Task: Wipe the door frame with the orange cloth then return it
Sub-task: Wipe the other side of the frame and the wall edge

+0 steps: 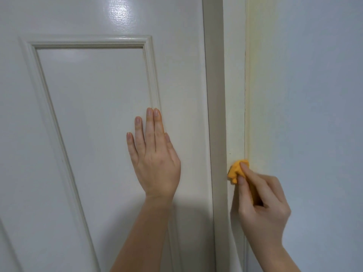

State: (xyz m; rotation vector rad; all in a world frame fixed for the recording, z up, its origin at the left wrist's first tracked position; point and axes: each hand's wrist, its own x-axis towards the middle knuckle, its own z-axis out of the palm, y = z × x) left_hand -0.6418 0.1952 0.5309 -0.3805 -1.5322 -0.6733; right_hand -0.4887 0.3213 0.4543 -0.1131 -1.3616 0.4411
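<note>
Observation, head view. White panelled door (98,114) fills the left and centre; glossy paint, a bright reflection near its top. A raised moulding (90,43) outlines a recessed panel on the door face.

Left hand (155,160): fully open, palm flat against the door, fingers straight, pointing up and close together. Fingertips lie at the right lower part of the panel moulding. It holds nothing. Bare forearm (145,232) runs down to the bottom edge and casts a soft shadow on the door beside it.

Right of the door, the darker beige door edge (214,95) runs vertically, then the cream door frame (234,95). A thin dark gap line separates the frame from the pale blue-grey wall (314,95) further right. The strip of wall next to the frame looks yellowish.

Right hand (263,197): closed in a pinch around the orange cloth (235,170), thumb and forefinger at the front, other fingers curled in. The cloth is bunched small; its exposed end is pressed onto the frame face, low in the view, spanning nearly from door edge to gap line. More orange shows inside the curl of the fingers. A small dark speck sits on the frame just above the cloth.

Nothing lies between cloth and frame; the hand itself hides the frame below the contact point.
</note>
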